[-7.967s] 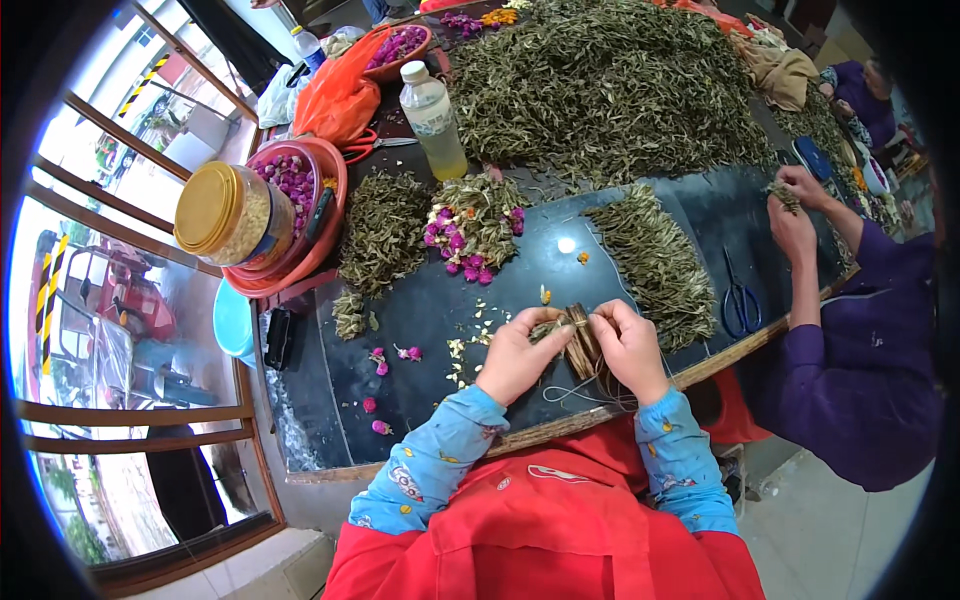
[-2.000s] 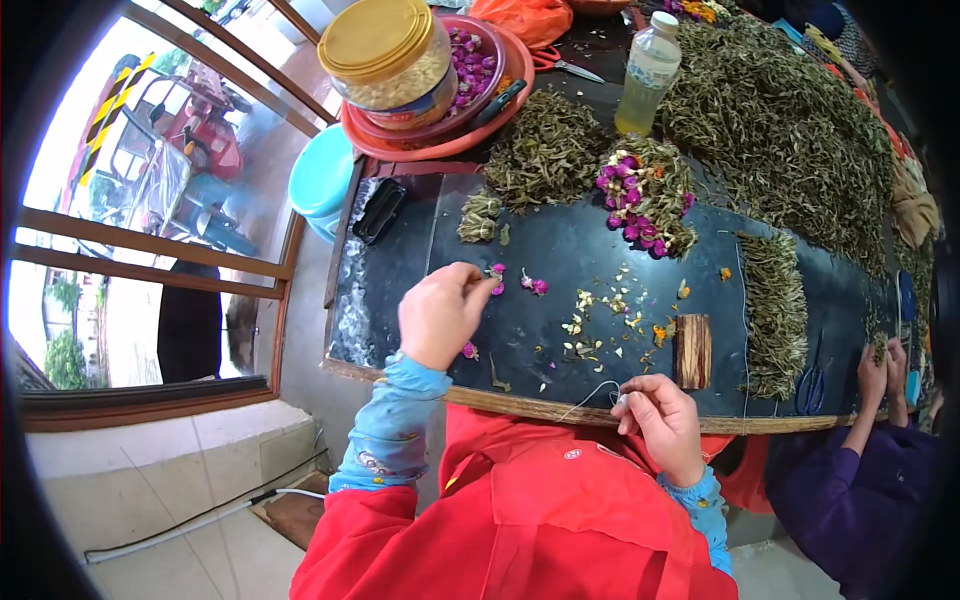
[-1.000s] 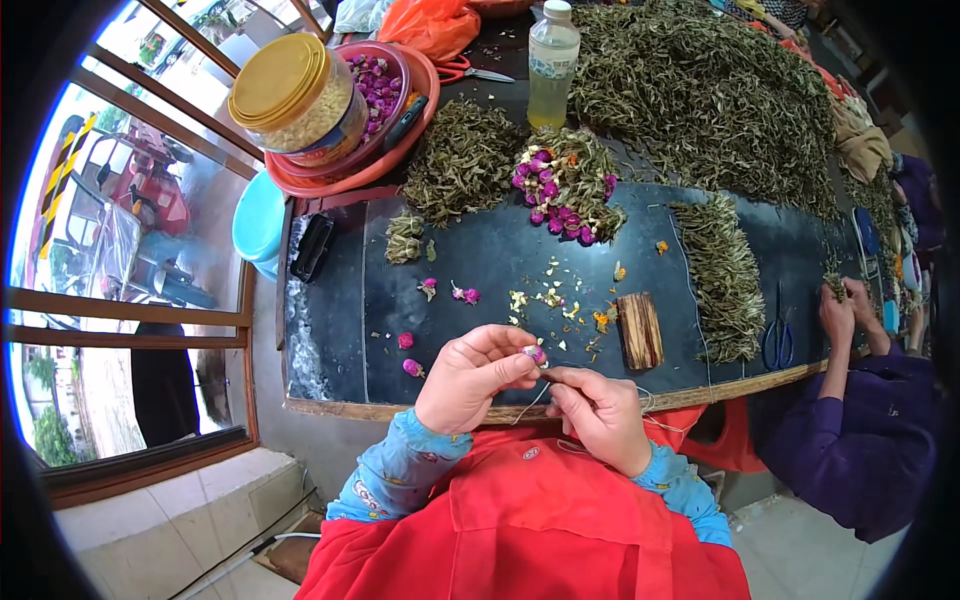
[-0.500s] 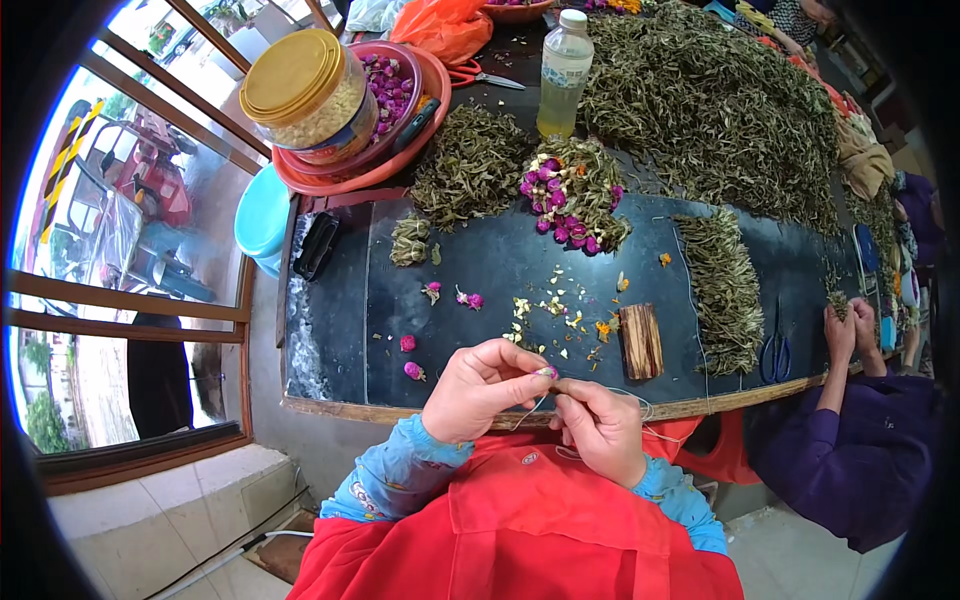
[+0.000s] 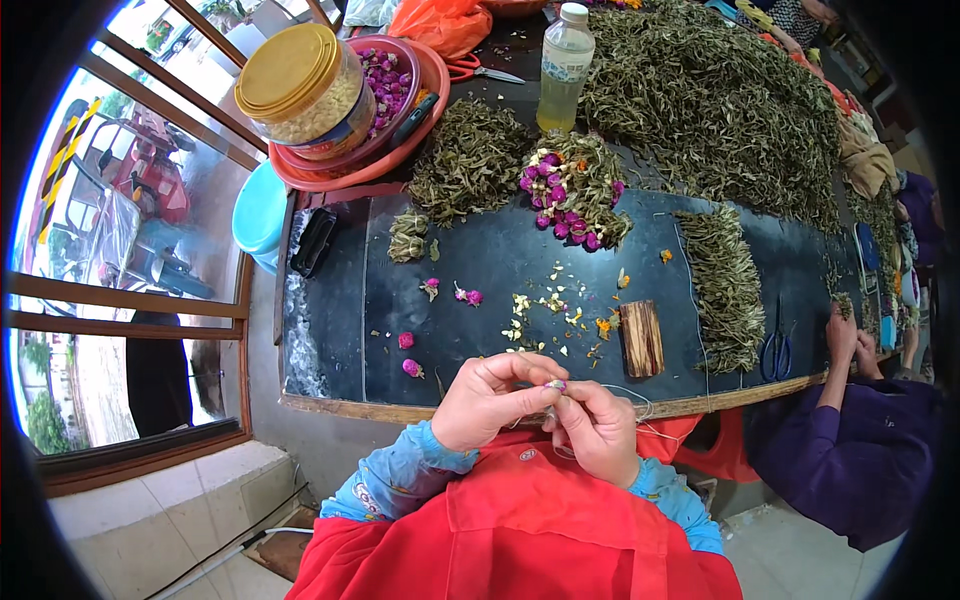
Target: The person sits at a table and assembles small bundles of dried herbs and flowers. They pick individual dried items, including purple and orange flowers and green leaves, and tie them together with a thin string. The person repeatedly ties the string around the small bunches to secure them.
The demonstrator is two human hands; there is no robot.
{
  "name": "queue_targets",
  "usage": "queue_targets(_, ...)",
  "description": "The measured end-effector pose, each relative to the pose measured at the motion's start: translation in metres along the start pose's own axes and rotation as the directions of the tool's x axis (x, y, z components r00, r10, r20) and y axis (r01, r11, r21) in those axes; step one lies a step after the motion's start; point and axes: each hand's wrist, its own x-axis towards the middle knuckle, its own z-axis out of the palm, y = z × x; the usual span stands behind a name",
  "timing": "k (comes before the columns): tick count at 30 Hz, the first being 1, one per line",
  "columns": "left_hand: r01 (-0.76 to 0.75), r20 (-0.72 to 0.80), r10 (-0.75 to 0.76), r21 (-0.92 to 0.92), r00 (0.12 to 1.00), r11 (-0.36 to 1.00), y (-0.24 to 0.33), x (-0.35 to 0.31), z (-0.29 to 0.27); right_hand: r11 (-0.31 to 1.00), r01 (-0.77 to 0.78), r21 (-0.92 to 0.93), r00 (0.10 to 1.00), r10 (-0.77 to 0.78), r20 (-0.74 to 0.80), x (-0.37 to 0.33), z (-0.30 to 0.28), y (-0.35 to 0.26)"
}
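Observation:
Just past the table's front edge, my left hand (image 5: 485, 402) pinches a small pink-and-white flower bud (image 5: 556, 385) between thumb and fingers. My right hand (image 5: 600, 428) meets it there, thumb and forefinger closed against the base of the same bud. A thin pale thread (image 5: 645, 402) loops out beside my right hand; whether its end is in the fingers is hidden. Nearest my left hand on the table lie loose magenta blossoms (image 5: 412, 368). Ahead of both hands are scattered pale petals (image 5: 520, 305) and a striped wooden block (image 5: 641, 340).
Beyond stand flower-trimmed leaf bundles (image 5: 575, 200), a heap of dried leaves (image 5: 710, 100), a bottle (image 5: 565, 70) and a lidded jar (image 5: 300, 95) on a bowl (image 5: 435, 125). Right are a leaf row (image 5: 722, 290), dark-handled scissors (image 5: 776, 355) and a co-worker in purple (image 5: 850, 450).
My hands have drawn closer together, and my right fingers now press up against the bud. The bud sits slightly lower and farther right. The co-worker's hands shifted a little.

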Motion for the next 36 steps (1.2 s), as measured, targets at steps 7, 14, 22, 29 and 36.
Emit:
queue_targets(7, -0.007, 0.012, 0.007, -0.018, 1.000, 1.000, -0.019, 0.002, -0.003, 0.995, -0.095, -0.007, 0.995, 0.095, 0.023, -0.008, -0.010, 0.012)
queue_targets(14, -0.282, 0.114, 0.285, 0.692, 0.952, 0.665, -0.019, 0.002, 0.000, 0.656, 0.381, -0.652, 0.884, -0.466, 0.047, 0.006, -0.019, -0.008)
queue_targets(22, -0.289, 0.271, 0.105, 0.929, 0.957, 0.230, -0.023, 0.005, -0.007, 0.889, 0.434, 0.143, 0.901, -0.427, -0.078, -0.023, -0.042, -0.018)
queue_targets(29, -0.254, 0.251, 0.455, 0.966, 0.854, -0.056, 0.002, 0.045, -0.033, 0.891, 0.230, 0.391, 0.963, -0.265, 0.037, -0.033, -0.051, -0.018)
queue_targets(36, -0.134, 0.155, 0.367, 0.988, 0.917, -0.081, -0.003, 0.032, -0.048, 0.921, 0.144, 0.363, 0.988, -0.152, -0.008, -0.032, -0.051, -0.013)
